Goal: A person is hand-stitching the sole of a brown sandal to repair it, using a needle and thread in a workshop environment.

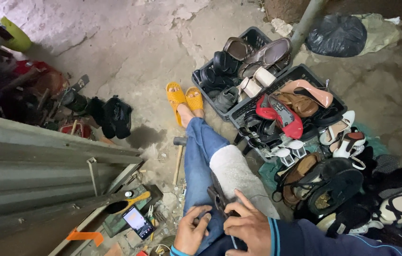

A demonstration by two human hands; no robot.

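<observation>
Item in hand: a dark leather shoe piece [218, 196], lying on the lap of the person's blue denim jeans [200, 156], beside a pale fleecy cloth [236, 173] draped over the knee.
Left hand: the left hand [192, 232] curls its fingers around the near end of the dark piece, closed on it.
Right hand: the right hand [248, 223] presses down on the same piece with fingers spread, thumb side pinching its edge; it holds no tool.
Doing it well: as a judgement, the piece sits steadier if it stays flat against the thigh, with both hands close together so it cannot twist.
Feet: yellow perforated rubber sandals [185, 98] on the concrete floor [139, 42].
Near the leg: a wooden-handled hammer [178, 159] lies just left of the jeans; a smartphone with a lit screen [138, 222] rests lower left.
Right side: two black plastic crates [305, 73] packed with assorted shoes, a red high-heeled shoe [281, 116] among them.
</observation>
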